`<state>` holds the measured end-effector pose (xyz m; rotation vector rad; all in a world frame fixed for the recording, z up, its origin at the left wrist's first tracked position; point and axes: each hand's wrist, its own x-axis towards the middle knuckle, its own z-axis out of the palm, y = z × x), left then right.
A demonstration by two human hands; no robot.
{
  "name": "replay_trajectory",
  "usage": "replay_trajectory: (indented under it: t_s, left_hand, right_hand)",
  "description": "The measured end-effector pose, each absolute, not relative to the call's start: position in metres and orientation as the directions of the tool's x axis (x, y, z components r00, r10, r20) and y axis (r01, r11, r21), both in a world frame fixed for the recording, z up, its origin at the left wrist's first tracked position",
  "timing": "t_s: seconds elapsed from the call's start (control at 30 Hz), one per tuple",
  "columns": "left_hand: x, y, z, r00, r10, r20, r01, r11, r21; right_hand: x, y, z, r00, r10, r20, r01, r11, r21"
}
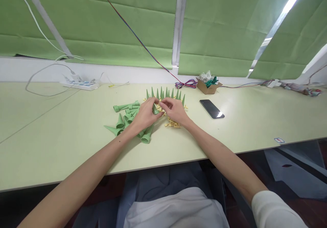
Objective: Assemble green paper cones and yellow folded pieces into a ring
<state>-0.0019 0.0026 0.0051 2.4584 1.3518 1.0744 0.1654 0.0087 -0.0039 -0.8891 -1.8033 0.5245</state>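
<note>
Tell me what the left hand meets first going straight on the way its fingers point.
Probably the right hand, which faces the left hand close up. Depth is unclear in this single view; if it slipped past, the upright green cones behind might come next.

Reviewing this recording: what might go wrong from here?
The left hand and right hand are close to the upright green cones; a knock might topple some. The small yellow pieces lie loose near the right hand and could scatter. The loose green cones by the left hand might roll.
</note>
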Motion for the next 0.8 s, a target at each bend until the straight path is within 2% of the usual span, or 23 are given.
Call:
replay_trajectory:
  t_s: [0.8]
  left_hand:
    - [-0.0009, 0.0001, 0.0063, 0.292, 0.791, 0.538, 0.713, -0.555, 0.429]
  right_hand:
    - [0.1667, 0.0096, -0.0049, -0.247, 0.765, 0.594, 0.294, 0.644, -0.707]
